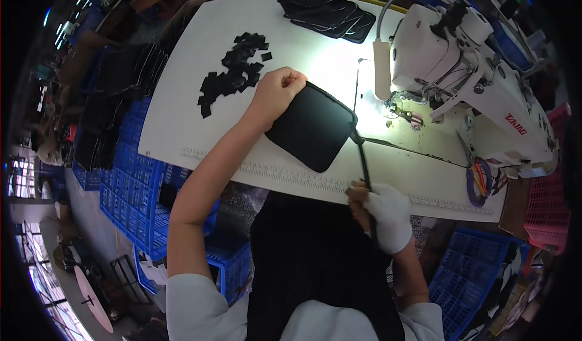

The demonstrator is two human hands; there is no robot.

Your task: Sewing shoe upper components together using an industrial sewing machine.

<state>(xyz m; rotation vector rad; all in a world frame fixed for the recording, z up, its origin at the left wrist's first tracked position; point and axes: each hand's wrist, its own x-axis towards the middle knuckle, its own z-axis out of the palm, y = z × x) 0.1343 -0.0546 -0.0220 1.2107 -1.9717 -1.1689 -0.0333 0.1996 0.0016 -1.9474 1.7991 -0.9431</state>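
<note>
From beside the surface (163, 123), I am seeing a person working with both hands near a white sewing machine (448, 68). The left hand (280, 95), bare, is reaching across from the lower left; its grip is pinching the top corner of a black pouch (312, 126), thumb and fingers pressing together. The pouch is lying tilted over the white top, well short of the machine's needle area, with its lowest corner pointing toward the person. A black strip (363, 159) is running from the pouch's right edge down to the right hand (388, 213), which is wearing a white glove. That grip is closing around the strip, just beyond the front edge; the fingers are blurring somewhat. A printed ruler scale (303, 176) is running along that edge. Small black squares (230, 77) are lying scattered in a heap to the left, while more black pouches (324, 7) are stacking up at the far side. Scissors (476, 180) are resting at the right, below the machine. Blue crates (130, 189) are standing lower left.
</note>
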